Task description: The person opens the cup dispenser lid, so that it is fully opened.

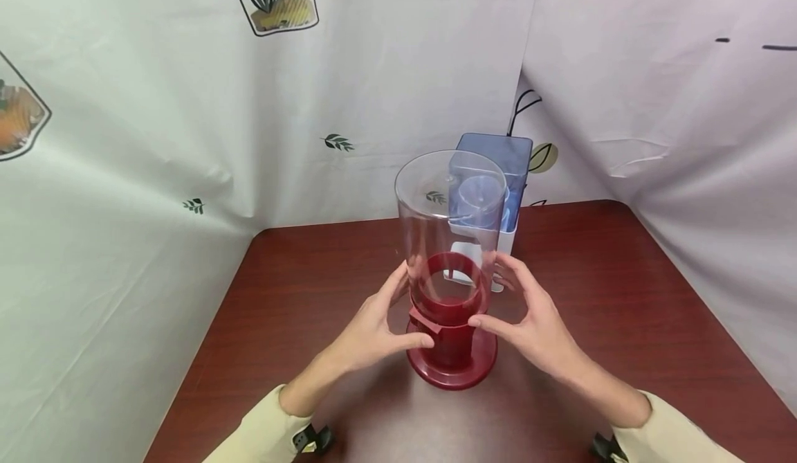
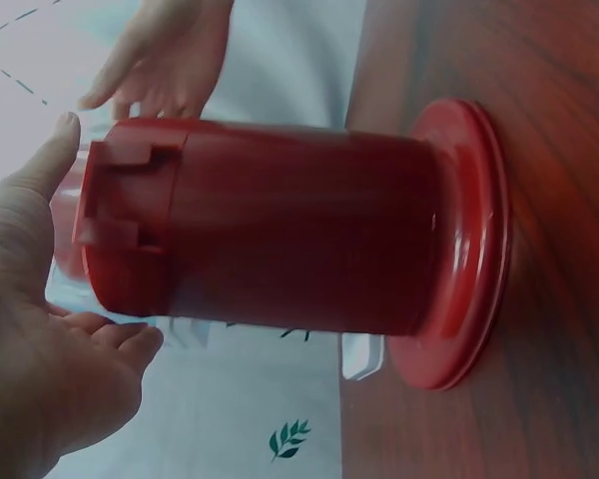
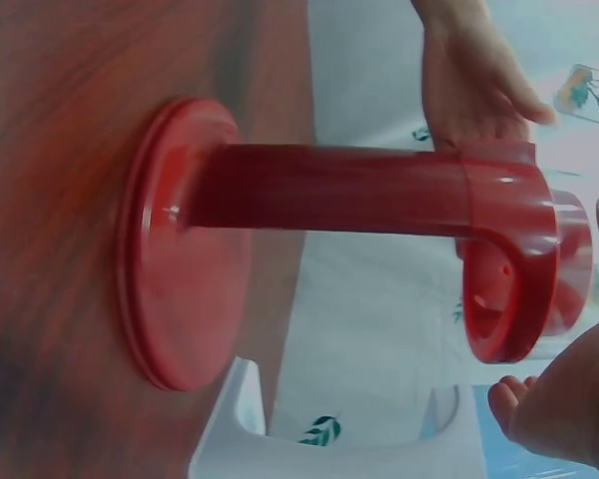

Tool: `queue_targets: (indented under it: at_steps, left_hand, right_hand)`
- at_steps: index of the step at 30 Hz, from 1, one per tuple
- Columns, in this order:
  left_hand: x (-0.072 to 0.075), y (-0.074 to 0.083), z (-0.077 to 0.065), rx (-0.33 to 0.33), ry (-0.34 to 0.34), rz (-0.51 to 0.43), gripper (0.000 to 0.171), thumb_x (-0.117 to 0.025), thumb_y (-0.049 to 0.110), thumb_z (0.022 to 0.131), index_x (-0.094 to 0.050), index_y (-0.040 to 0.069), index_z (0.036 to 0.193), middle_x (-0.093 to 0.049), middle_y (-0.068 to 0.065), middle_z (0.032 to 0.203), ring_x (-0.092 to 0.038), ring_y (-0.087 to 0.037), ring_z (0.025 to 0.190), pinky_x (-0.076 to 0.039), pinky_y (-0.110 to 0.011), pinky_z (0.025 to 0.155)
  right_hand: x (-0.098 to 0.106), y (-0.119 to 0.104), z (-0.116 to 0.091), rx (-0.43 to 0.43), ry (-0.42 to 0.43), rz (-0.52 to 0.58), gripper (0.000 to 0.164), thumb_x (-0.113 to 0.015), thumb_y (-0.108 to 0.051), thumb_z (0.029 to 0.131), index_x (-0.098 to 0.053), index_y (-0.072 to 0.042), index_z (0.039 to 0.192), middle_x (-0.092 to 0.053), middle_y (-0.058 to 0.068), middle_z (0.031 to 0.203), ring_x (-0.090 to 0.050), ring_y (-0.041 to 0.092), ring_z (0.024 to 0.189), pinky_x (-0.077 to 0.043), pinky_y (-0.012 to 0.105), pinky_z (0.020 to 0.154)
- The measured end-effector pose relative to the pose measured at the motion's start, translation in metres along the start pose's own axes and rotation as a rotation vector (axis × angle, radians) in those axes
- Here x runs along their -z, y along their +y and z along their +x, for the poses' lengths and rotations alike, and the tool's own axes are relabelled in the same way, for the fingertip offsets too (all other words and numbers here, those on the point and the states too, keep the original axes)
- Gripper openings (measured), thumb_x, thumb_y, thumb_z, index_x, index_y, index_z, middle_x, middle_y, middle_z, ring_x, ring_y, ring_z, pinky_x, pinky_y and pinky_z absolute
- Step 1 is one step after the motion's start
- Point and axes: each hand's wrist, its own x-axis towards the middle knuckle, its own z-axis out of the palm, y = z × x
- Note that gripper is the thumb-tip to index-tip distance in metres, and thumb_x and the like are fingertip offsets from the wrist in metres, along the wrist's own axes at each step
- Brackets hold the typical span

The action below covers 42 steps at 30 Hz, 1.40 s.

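Note:
A tall clear cylinder point(image 1: 451, 186), open at the top, stands upright over a red stand with a ring collar point(image 3: 514, 269), a column point(image 2: 299, 230) and a round base point(image 1: 451, 378). It looks like a dispenser. My left hand point(image 1: 373, 331) is at the collar's left side, thumb in front and fingers partly behind the cylinder. On the opposite side my right hand point(image 1: 544, 331) has its thumb tip near the collar's front and its other fingers behind. Both hands curve loosely about the collar; in the right wrist view a gap shows between the right hand and the collar. Light contact is hard to judge.
Behind the stand is a white device with a translucent blue container point(image 1: 498, 155), partly seen through the cylinder. A reddish-brown wooden table point(image 1: 299, 290) carries everything. Pale printed cloth point(image 1: 367, 68) hangs at the back and sides.

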Motion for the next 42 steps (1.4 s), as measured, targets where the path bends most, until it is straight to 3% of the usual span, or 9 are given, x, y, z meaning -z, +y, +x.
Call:
queue_targets:
  at_steps: [7,14,19,24,30,37,42]
  left_hand:
    - [-0.015,0.0,0.002,0.06,0.06,-0.009,0.127,-0.097,0.027,0.076,-0.012,0.041,0.169,-0.034,0.014,0.169,-0.038,-0.018,0.154,-0.04,-0.063,0.116]
    - [-0.025,-0.004,0.002,0.077,0.123,-0.008,0.13,-0.1,0.03,0.073,-0.013,0.036,0.17,-0.035,0.012,0.169,-0.038,-0.014,0.153,-0.038,-0.058,0.119]
    - [-0.03,-0.005,0.004,0.098,0.145,0.011,0.128,-0.099,0.036,0.072,-0.017,0.029,0.17,-0.03,0.011,0.171,-0.035,-0.014,0.154,-0.038,-0.055,0.12]
    - [-0.035,-0.007,0.007,0.101,0.147,-0.021,0.127,-0.099,0.038,0.072,-0.019,0.02,0.169,-0.031,0.013,0.169,-0.038,-0.014,0.152,-0.04,-0.05,0.119]
    - [-0.04,-0.008,0.009,0.121,0.14,-0.085,0.122,-0.096,0.045,0.075,-0.019,0.028,0.168,-0.032,0.013,0.168,-0.044,-0.017,0.147,-0.047,-0.043,0.115]
    - [-0.043,-0.006,0.009,0.131,0.165,-0.107,0.119,-0.095,0.045,0.075,-0.022,0.026,0.167,-0.035,0.013,0.166,-0.041,-0.015,0.148,-0.044,-0.047,0.117]
    - [-0.044,-0.007,0.01,0.114,0.167,-0.147,0.112,-0.095,0.038,0.077,-0.024,0.031,0.164,-0.044,0.007,0.16,-0.048,-0.017,0.143,-0.047,-0.043,0.114]
  right_hand:
    - [0.007,-0.012,0.014,0.009,-0.04,0.067,0.103,-0.091,-0.006,0.083,-0.032,-0.02,0.167,-0.045,0.005,0.165,-0.044,0.026,0.151,-0.039,0.033,0.118]
    - [0.009,-0.023,0.029,0.06,-0.056,0.172,0.105,-0.089,0.002,0.083,-0.031,-0.02,0.167,-0.043,0.002,0.167,-0.039,0.02,0.154,-0.035,0.022,0.118]
    - [0.008,-0.032,0.038,0.109,-0.045,0.214,0.098,-0.088,0.006,0.082,-0.037,-0.015,0.164,-0.047,0.007,0.164,-0.043,0.023,0.152,-0.034,0.026,0.121]
    - [0.006,-0.042,0.044,0.107,-0.028,0.184,0.093,-0.086,0.003,0.084,-0.039,-0.016,0.162,-0.052,0.004,0.159,-0.05,0.021,0.147,-0.036,0.026,0.12]
    - [0.006,-0.05,0.053,0.095,-0.034,0.2,0.091,-0.086,0.001,0.084,-0.039,-0.016,0.161,-0.048,0.0,0.162,-0.05,0.018,0.144,-0.041,0.043,0.12]
    - [0.006,-0.061,0.069,0.178,-0.011,0.241,0.096,-0.09,-0.002,0.082,-0.038,-0.014,0.161,-0.051,0.009,0.159,-0.053,0.027,0.142,-0.044,0.033,0.116]
    - [0.005,-0.068,0.076,0.2,0.011,0.267,0.103,-0.095,-0.003,0.076,-0.036,-0.007,0.161,-0.054,0.013,0.155,-0.052,0.03,0.144,-0.048,0.035,0.113]
